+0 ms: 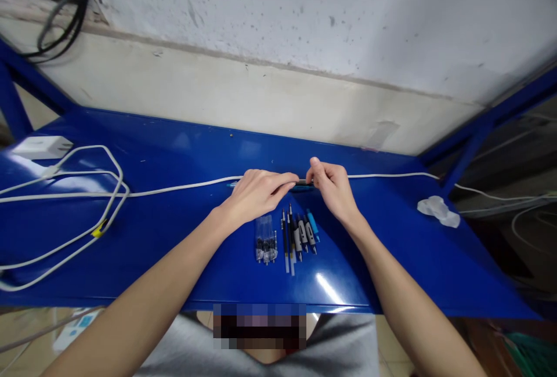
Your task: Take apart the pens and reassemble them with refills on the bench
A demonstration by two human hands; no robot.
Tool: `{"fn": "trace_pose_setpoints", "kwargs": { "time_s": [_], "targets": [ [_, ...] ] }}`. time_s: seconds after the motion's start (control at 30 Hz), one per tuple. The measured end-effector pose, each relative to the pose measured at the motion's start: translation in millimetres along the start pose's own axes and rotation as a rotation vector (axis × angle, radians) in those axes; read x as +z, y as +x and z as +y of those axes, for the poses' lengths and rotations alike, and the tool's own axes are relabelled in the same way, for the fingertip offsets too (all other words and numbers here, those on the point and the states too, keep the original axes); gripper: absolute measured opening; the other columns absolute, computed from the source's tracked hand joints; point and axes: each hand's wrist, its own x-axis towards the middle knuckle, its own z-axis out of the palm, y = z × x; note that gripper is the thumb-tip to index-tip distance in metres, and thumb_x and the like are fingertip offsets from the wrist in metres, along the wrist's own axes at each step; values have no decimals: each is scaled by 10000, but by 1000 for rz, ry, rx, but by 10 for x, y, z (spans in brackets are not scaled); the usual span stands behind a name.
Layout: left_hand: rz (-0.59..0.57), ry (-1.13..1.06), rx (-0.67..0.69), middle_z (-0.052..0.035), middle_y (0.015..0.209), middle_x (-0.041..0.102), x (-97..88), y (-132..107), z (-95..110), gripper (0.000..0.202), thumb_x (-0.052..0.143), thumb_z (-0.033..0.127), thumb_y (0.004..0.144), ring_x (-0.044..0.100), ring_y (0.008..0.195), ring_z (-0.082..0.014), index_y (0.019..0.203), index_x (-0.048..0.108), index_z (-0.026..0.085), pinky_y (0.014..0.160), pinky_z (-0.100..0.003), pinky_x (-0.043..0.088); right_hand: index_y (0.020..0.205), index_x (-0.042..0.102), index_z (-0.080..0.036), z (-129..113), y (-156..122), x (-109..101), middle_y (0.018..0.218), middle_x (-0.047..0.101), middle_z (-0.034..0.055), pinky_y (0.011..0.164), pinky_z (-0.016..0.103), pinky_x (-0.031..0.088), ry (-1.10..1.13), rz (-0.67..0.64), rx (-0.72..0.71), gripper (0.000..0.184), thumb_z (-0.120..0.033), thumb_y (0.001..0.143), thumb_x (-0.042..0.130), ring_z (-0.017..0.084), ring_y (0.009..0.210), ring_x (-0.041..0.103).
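My left hand and my right hand meet over the middle of the blue metal table, both pinched on a thin dark pen held level between them. The pen's blue end shows under my left fingers. Just in front of my hands lie several pen parts: dark barrels, thin refills and a light blue piece. To their left sits a small clear bundle of pen parts.
A white cable runs across the table behind my hands and loops at the left. A white power adapter sits at the far left. Crumpled clear plastic lies at the right. A wall stands behind.
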Motion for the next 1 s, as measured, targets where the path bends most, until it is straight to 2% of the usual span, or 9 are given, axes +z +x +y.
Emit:
{"fn": "trace_pose_setpoints", "kwargs": {
  "time_s": [0.07, 0.17, 0.33, 0.43, 0.53, 0.67, 0.83, 0.93, 1.0],
  "targets": [
    [-17, -33, 13, 6, 990, 798, -5, 0, -5, 274, 470, 309, 1060, 746, 838, -177, 1125, 736, 292, 654, -261, 436, 637, 637, -168, -6, 34, -58, 554, 390, -32, 558, 293, 257, -23, -18, -4, 611, -629, 1006, 481, 117, 542, 341],
    [-13, -34, 8, 10, 896, 783, -22, -3, -19, 283, 455, 301, 1062, 718, 752, -164, 1043, 734, 261, 627, -261, 413, 722, 670, -169, 3, 12, -160, 598, 447, -36, 561, 280, 268, -20, -159, 18, 498, -584, 978, 568, 117, 569, 366],
    [22, -4, 2, 6, 809, 749, -52, -3, -36, 270, 446, 304, 1059, 687, 689, -164, 985, 695, 235, 606, -268, 393, 1019, 704, -201, 70, -352, -395, 774, 560, -15, 662, 284, 393, -43, -392, 138, 366, -552, 917, 686, 148, 696, 484],
    [8, -12, 32, 7, 782, 733, -48, 1, -29, 275, 432, 290, 1059, 679, 684, -162, 959, 681, 230, 606, -272, 388, 1375, 595, -318, 94, -577, -535, 1102, 612, 40, 915, 372, 464, -151, -492, 107, 651, -536, 805, 822, 223, 986, 558],
    [7, -22, 47, 4, 770, 730, -31, 3, -21, 280, 430, 281, 1059, 671, 669, -158, 953, 684, 226, 603, -274, 386, 1413, 570, -380, 92, -651, -598, 1139, 585, 47, 1027, 457, 453, -207, -568, 96, 713, -550, 775, 840, 270, 1103, 538],
    [16, -14, 22, 0, 777, 740, -25, 2, -20, 275, 444, 283, 1052, 684, 672, -165, 976, 702, 230, 606, -279, 394, 1360, 606, -372, 91, -637, -585, 1108, 564, 46, 1039, 478, 460, -216, -576, 96, 631, -548, 794, 823, 270, 1097, 534],
    [32, -17, 12, 0, 749, 735, -28, 0, -27, 275, 451, 292, 1046, 689, 665, -172, 976, 711, 234, 609, -281, 399, 1373, 593, -354, 124, -659, -605, 1105, 581, 44, 982, 442, 484, -213, -512, 99, 643, -518, 797, 826, 245, 1025, 557],
    [39, -20, 7, -6, 765, 745, -19, 0, -35, 268, 459, 294, 1039, 691, 670, -174, 983, 714, 235, 610, -283, 400, 1356, 605, -305, 134, -668, -639, 1127, 631, 60, 919, 410, 496, -127, -489, 165, 630, -486, 798, 833, 234, 986, 569],
    [37, -21, 12, -7, 773, 747, -14, 2, -38, 265, 463, 288, 1034, 691, 674, -172, 971, 714, 235, 608, -283, 397, 1345, 609, -286, 135, -672, -651, 1186, 658, 79, 901, 388, 501, 27, -443, 221, 612, -442, 800, 841, 229, 1000, 588]
  ]
}}
